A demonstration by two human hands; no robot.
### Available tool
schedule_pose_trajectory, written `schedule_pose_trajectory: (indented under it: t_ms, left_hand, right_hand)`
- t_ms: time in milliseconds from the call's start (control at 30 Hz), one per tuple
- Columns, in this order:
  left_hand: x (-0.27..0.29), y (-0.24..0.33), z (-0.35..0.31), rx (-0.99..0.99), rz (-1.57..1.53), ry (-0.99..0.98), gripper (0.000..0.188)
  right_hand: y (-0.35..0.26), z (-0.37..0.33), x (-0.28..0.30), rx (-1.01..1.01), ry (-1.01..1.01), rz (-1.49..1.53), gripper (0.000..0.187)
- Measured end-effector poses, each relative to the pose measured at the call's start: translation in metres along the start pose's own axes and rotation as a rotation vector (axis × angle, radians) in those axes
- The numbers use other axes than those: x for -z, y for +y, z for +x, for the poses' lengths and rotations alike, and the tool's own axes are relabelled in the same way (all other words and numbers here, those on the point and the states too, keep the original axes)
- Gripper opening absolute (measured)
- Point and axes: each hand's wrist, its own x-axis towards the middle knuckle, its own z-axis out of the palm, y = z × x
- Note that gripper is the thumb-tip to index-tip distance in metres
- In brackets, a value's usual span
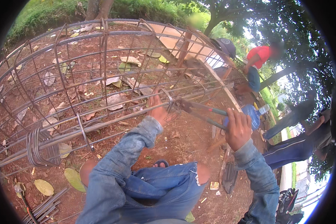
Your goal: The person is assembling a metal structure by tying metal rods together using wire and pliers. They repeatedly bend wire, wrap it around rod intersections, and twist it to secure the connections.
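Note:
My right hand point(238, 128) is closed round the handles of a pair of tying pincers point(202, 108). Their jaws meet the steel at a squared stirrup point(170, 100), where thin wire seems to be looped; the jaws' exact bite is too small to make out. Just left of the jaws, my left hand point(158, 110) grips the long rebar point(119, 118) of a reinforcement cage, its fingers partly behind the bars. A second stirrup point(84, 130) hangs on the same bars further left, and a bundle of bent stirrups point(41, 147) hangs near the left end.
The tall rebar cage point(104, 44) stretches across the far side. Boards point(190, 42) lean behind it. A blue water jug point(251, 116) stands beyond my right hand. A person in red point(259, 56) and others are at the right. Cut rods point(46, 207) lie lower left.

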Motion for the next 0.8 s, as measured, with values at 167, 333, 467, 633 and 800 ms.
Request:
schedule_pose_trajectory:
  t_ms: [167,333,467,633,800]
  left_hand:
    - [-0.012,0.001,-0.006,0.059,0.063,0.012,0.107]
    - [0.003,-0.001,-0.002,0.158,0.137,-0.068,0.105]
    - [-0.002,-0.003,0.002,0.142,0.122,-0.076,0.106]
    - [-0.008,-0.003,0.000,0.059,0.082,0.036,0.101]
    - [-0.013,0.001,-0.005,0.046,0.048,0.080,0.104]
  right_hand:
    - [0.008,0.016,0.041,-0.014,-0.390,0.191,0.054]
    - [0.033,0.041,0.020,-0.667,-1.418,1.535,0.031]
    - [0.029,0.036,0.013,-0.880,-1.439,1.824,0.037]
    - [0.044,0.020,0.004,-0.639,-1.381,1.647,0.051]
    - [0.031,0.020,0.026,-0.701,-1.419,1.781,0.050]
